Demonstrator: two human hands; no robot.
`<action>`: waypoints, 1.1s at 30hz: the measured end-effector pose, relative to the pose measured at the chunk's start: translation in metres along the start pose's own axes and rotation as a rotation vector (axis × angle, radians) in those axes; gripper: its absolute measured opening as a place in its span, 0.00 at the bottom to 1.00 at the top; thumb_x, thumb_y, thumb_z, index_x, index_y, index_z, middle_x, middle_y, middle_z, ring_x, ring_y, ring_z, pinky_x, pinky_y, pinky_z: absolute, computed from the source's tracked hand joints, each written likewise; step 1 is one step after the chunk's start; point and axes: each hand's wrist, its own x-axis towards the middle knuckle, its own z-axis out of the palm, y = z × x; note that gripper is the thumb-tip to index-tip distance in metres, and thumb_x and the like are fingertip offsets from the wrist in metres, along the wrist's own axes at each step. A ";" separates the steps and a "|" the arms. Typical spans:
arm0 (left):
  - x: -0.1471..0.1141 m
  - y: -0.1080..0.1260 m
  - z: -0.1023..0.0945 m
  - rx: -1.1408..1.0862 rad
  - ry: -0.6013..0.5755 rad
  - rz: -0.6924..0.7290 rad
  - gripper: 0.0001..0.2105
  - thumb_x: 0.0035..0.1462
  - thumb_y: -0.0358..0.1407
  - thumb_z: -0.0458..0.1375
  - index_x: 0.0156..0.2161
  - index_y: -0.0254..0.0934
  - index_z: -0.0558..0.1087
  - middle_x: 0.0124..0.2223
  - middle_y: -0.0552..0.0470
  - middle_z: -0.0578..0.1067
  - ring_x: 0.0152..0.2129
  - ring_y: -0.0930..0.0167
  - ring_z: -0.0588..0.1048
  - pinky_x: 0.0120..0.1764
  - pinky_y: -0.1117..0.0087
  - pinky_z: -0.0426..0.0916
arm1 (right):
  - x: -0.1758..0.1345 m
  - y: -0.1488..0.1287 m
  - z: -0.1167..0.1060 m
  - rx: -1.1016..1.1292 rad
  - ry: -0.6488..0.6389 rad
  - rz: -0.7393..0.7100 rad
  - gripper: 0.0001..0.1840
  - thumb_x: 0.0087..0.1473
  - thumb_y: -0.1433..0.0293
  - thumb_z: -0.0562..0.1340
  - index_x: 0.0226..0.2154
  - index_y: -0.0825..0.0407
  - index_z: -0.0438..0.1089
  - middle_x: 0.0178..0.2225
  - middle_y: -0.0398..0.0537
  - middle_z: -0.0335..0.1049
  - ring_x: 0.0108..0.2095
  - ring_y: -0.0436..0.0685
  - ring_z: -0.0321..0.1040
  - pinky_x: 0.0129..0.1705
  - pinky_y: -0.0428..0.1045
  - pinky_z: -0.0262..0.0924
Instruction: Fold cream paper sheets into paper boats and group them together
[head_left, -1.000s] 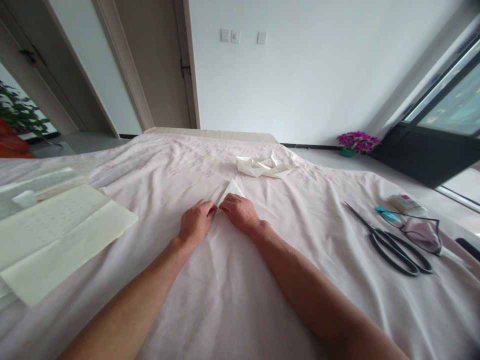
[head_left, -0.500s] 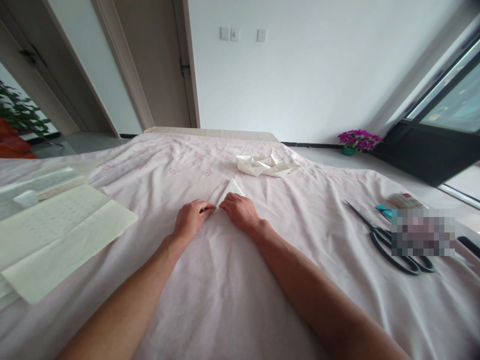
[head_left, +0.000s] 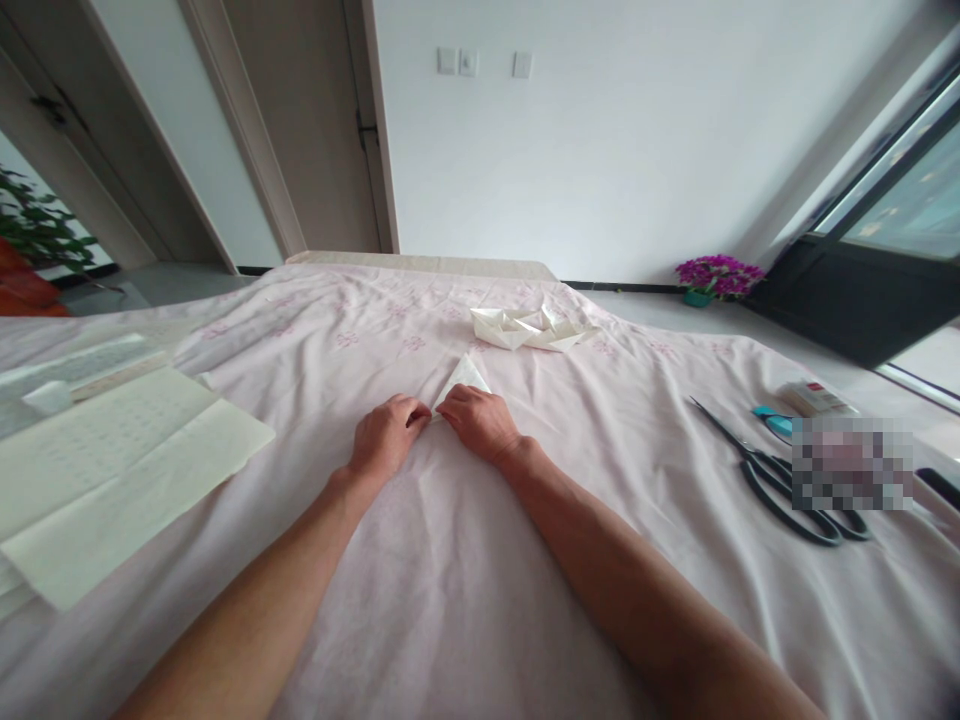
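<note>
A small white sheet of paper, folded to a triangle (head_left: 466,372), lies on the pink-white cloth with its tip pointing away from me. My left hand (head_left: 390,432) pinches its lower left corner between thumb and fingers. My right hand (head_left: 478,415) is closed on its near edge and covers much of the lower part. The fingertips of both hands are close together at that left corner. Beyond my right hand rest white folded paper boats (head_left: 529,328), side by side or overlapping; I cannot tell how many.
Sheets of paper (head_left: 135,455) lie at the left, with a small white object (head_left: 49,397) on them. To the right are black-handled scissors (head_left: 780,480), a blue-handled tool (head_left: 776,422), a small box (head_left: 814,398) and a blurred-out patch. The floral cloth (head_left: 420,600) is wrinkled.
Both hands stay at the folded paper with almost no movement; the left fingers have shifted very slightly. The whole view has moved a little.
</note>
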 end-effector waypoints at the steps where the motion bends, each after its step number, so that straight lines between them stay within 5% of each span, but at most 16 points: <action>1: 0.000 0.001 0.000 0.038 0.006 0.008 0.06 0.58 0.38 0.55 0.35 0.43 0.74 0.37 0.53 0.77 0.31 0.70 0.75 0.31 0.72 0.62 | 0.000 0.000 0.000 -0.009 -0.001 -0.007 0.12 0.63 0.68 0.54 0.39 0.47 0.74 0.40 0.46 0.70 0.42 0.53 0.65 0.36 0.45 0.55; 10: -0.005 0.009 -0.002 0.242 0.012 0.104 0.09 0.61 0.36 0.51 0.36 0.42 0.73 0.37 0.51 0.76 0.31 0.69 0.74 0.28 0.71 0.59 | 0.002 -0.001 0.000 -0.097 -0.030 -0.058 0.11 0.62 0.69 0.54 0.35 0.50 0.72 0.37 0.48 0.69 0.38 0.54 0.63 0.36 0.46 0.54; 25: -0.002 -0.013 -0.001 -0.128 0.005 -0.038 0.14 0.53 0.28 0.51 0.38 0.43 0.77 0.41 0.55 0.78 0.38 0.70 0.76 0.41 0.73 0.67 | 0.001 -0.001 0.000 -0.175 -0.064 -0.099 0.11 0.62 0.70 0.54 0.34 0.51 0.72 0.37 0.47 0.68 0.38 0.54 0.61 0.35 0.47 0.51; 33: -0.011 -0.005 -0.006 -0.012 -0.009 0.103 0.19 0.54 0.25 0.49 0.44 0.46 0.75 0.45 0.56 0.77 0.39 0.70 0.75 0.41 0.72 0.67 | 0.001 -0.001 0.001 -0.152 -0.081 -0.087 0.11 0.62 0.70 0.54 0.36 0.51 0.72 0.38 0.48 0.69 0.38 0.54 0.61 0.36 0.47 0.52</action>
